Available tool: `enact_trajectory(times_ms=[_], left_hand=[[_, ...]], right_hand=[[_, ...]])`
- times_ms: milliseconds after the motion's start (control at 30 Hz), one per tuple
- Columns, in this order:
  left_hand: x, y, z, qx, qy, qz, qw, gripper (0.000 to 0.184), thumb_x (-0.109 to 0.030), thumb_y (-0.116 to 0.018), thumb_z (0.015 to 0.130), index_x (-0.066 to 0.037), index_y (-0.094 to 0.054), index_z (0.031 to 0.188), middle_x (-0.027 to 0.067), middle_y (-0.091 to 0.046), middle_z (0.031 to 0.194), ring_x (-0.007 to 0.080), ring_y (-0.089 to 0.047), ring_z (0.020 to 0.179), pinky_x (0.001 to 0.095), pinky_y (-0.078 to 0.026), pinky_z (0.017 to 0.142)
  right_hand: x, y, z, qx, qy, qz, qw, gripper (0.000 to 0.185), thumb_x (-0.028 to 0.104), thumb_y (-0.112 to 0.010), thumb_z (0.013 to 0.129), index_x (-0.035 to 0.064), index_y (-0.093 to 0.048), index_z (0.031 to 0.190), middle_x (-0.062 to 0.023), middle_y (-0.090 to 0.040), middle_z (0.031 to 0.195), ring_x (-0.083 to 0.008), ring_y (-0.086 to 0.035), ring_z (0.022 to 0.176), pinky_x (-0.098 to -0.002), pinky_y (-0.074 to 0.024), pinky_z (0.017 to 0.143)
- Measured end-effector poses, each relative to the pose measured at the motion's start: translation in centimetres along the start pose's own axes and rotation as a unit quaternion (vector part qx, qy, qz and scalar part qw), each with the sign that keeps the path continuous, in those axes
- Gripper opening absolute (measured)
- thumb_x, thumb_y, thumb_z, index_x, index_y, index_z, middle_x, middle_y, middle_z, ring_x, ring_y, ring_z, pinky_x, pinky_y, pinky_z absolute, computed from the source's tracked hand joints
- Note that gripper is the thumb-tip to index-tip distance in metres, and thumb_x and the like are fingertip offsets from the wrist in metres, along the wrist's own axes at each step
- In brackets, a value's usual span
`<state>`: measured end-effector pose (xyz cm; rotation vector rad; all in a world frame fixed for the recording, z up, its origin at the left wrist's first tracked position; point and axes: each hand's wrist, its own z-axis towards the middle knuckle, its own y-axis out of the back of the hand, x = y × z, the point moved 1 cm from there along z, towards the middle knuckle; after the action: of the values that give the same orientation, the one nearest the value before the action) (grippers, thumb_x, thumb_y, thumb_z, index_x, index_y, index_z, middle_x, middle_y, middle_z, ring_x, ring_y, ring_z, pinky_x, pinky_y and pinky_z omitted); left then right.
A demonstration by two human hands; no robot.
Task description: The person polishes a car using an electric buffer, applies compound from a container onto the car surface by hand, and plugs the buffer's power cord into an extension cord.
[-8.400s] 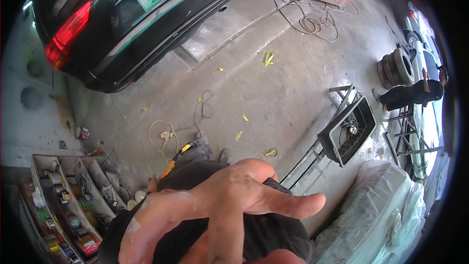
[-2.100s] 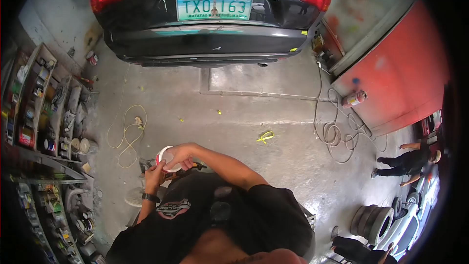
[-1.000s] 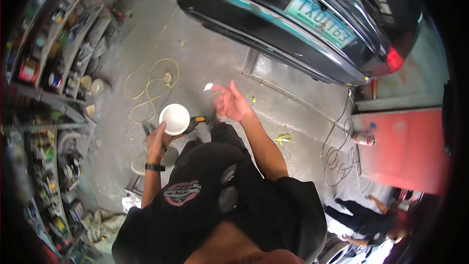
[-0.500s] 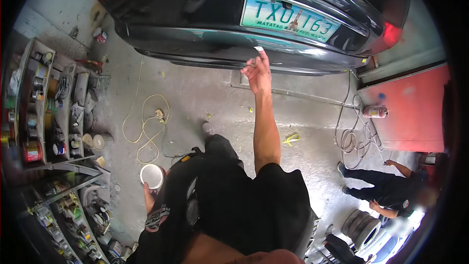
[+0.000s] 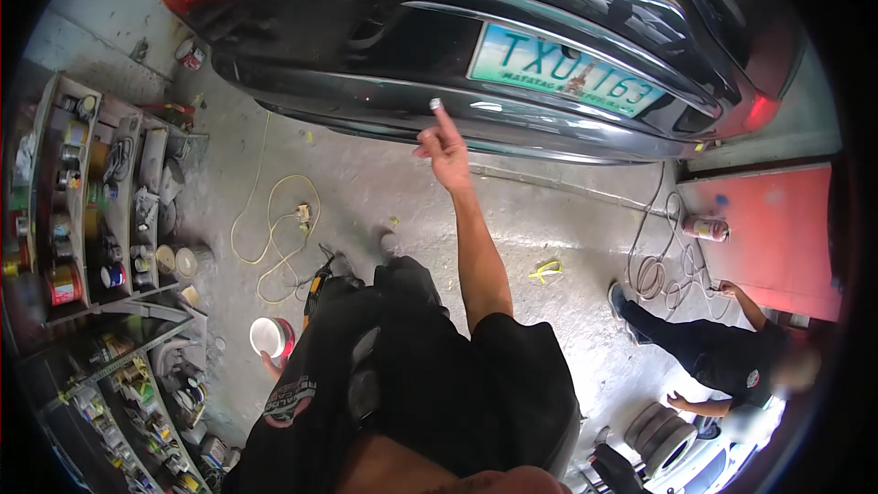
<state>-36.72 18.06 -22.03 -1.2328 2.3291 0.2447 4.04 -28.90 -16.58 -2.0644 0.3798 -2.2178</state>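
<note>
My right hand [image 5: 445, 154] reaches up to the rear bumper [image 5: 384, 101] of a dark car. Its index finger points out with a white smear on the tip, and the other fingers are loosely bent; nothing is held in it. Whether the fingertip touches the bumper I cannot tell. Low on the left, my left hand [image 5: 272, 364] holds a round tub [image 5: 266, 336], white inside with a red outer side; part of this hand is hidden behind my shirt.
Left are shelves of cans [image 5: 91, 201]. A yellow cord [image 5: 272, 242] and a yellow-black tool [image 5: 317, 288] lie on the floor. At right are a coiled hose [image 5: 654, 265], a fire extinguisher [image 5: 706, 228], a person in dark clothes [image 5: 713, 357] and stacked tires [image 5: 660, 439].
My right hand has gone from near the tub out to the bumper, then shifted left along it. My left hand has lowered the tub toward my side. The car looks closer.
</note>
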Motion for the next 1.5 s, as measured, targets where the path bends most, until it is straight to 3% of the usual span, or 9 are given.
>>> enact_trajectory(times_ms=[233, 367, 567, 767, 967, 1100, 1200, 1333, 1500], left_hand=[[-0.9, 1.3, 2.1, -0.002, 0.008, -0.029, 1.000, 0.049, -0.060, -0.060, 0.088, -0.011, -0.061, 0.097, -0.0029, -0.051, 0.072, 0.0103, -0.046, 0.059, 0.0264, -0.038, 0.054], [-1.1, 2.7, 3.3, -0.012, 0.012, -0.053, 0.998, 0.052, -0.061, -0.060, 0.087, -0.011, -0.062, 0.099, -0.0024, -0.052, 0.072, 0.0107, -0.047, 0.058, 0.0266, -0.038, 0.054], [-0.9, 5.0, 4.5, -0.025, 0.016, -0.087, 0.996, 0.056, -0.064, -0.060, 0.085, -0.011, -0.062, 0.101, -0.0018, -0.054, 0.073, 0.0114, -0.047, 0.058, 0.0269, -0.039, 0.053], [-0.2, 6.6, 5.3, -0.035, 0.024, -0.125, 0.991, 0.060, -0.067, -0.059, 0.084, -0.011, -0.063, 0.104, -0.0011, -0.055, 0.073, 0.0120, -0.047, 0.057, 0.0271, -0.039, 0.053], [0.8, 7.6, 5.8, -0.044, 0.034, -0.157, 0.986, 0.064, -0.069, -0.059, 0.083, -0.010, -0.063, 0.106, -0.0005, -0.057, 0.074, 0.0126, -0.048, 0.056, 0.0274, -0.039, 0.052], [1.5, 8.1, 6.1, -0.053, 0.040, -0.184, 0.981, 0.066, -0.071, -0.059, 0.082, -0.010, -0.064, 0.108, -0.0001, -0.058, 0.074, 0.0131, -0.048, 0.055, 0.0276, -0.040, 0.052], [2.2, 8.6, 6.0, -0.064, 0.042, -0.201, 0.977, 0.069, -0.072, -0.059, 0.081, -0.010, -0.064, 0.109, 0.0003, -0.058, 0.075, 0.0134, -0.048, 0.055, 0.0278, -0.040, 0.051], [4.0, 10.3, 7.2, -0.082, 0.067, -0.205, 0.973, 0.084, -0.081, -0.057, 0.074, -0.010, -0.063, 0.118, 0.0020, -0.064, 0.080, 0.0154, -0.048, 0.050, 0.0286, -0.041, 0.048], [4.9, 11.1, 8.0, -0.117, 0.051, -0.239, 0.963, 0.075, -0.077, -0.060, 0.075, -0.014, -0.064, 0.114, -0.0010, -0.064, 0.080, 0.0142, -0.047, 0.053, 0.0287, -0.039, 0.050]], right_hand=[[-1.4, -5.4, 1.6, 0.094, 0.028, -0.169, 0.981, 0.065, 0.003, -0.062, 0.093, 0.0175, -0.037, 0.151, -0.0021, -0.059, 0.090, -0.0073, -0.056, 0.071, -0.0238, -0.0532, 0.062], [-1.3, -9.5, 2.8, 0.055, 0.042, -0.147, 0.987, 0.069, 0.005, -0.064, 0.092, 0.0186, -0.034, 0.153, -0.0020, -0.061, 0.088, -0.0067, -0.055, 0.068, -0.0240, -0.0521, 0.059], [-1.8, -15.5, 4.1, 0.079, 0.081, -0.315, 0.942, 0.075, 0.018, -0.074, 0.086, 0.0211, -0.037, 0.151, -0.0089, -0.063, 0.073, -0.0190, -0.058, 0.057, -0.0318, -0.0505, 0.059], [-2.7, -21.1, 5.6, 0.121, 0.141, -0.417, 0.890, 0.078, 0.027, -0.071, 0.087, 0.0233, -0.031, 0.153, -0.0121, -0.064, 0.075, -0.0318, -0.064, 0.068, -0.0425, -0.0517, 0.067], [-3.2, -26.6, 8.3, 0.201, 0.100, -0.541, 0.811, 0.087, 0.029, -0.067, 0.088, 0.0203, -0.014, 0.156, -0.0236, -0.069, 0.092, -0.0433, -0.067, 0.085, -0.0492, -0.0529, 0.075], [-2.6, -30.4, 10.1, 0.175, 0.089, -0.541, 0.818, 0.082, 0.032, -0.065, 0.090, 0.0186, -0.016, 0.155, -0.0278, -0.068, 0.093, -0.0453, -0.067, 0.087, -0.0509, -0.0532, 0.077], [-1.9, -33.1, 11.1, 0.236, 0.088, -0.644, 0.722, 0.079, 0.034, -0.064, 0.091, 0.0181, -0.018, 0.154, -0.0266, -0.069, 0.088, -0.0437, -0.068, 0.084, -0.0511, -0.0541, 0.075], [-2.3, -34.9, 11.1, 0.219, 0.084, -0.680, 0.695, 0.077, 0.033, -0.063, 0.091, 0.0191, -0.020, 0.154, -0.0228, -0.070, 0.087, -0.0409, -0.069, 0.080, -0.0483, -0.0560, 0.073], [-6.5, -33.9, 11.0, 0.300, 0.084, -0.788, 0.530, 0.072, 0.025, -0.057, 0.093, 0.0084, -0.022, 0.153, -0.0217, -0.072, 0.089, -0.0347, -0.072, 0.076, -0.0470, -0.0581, 0.066]])
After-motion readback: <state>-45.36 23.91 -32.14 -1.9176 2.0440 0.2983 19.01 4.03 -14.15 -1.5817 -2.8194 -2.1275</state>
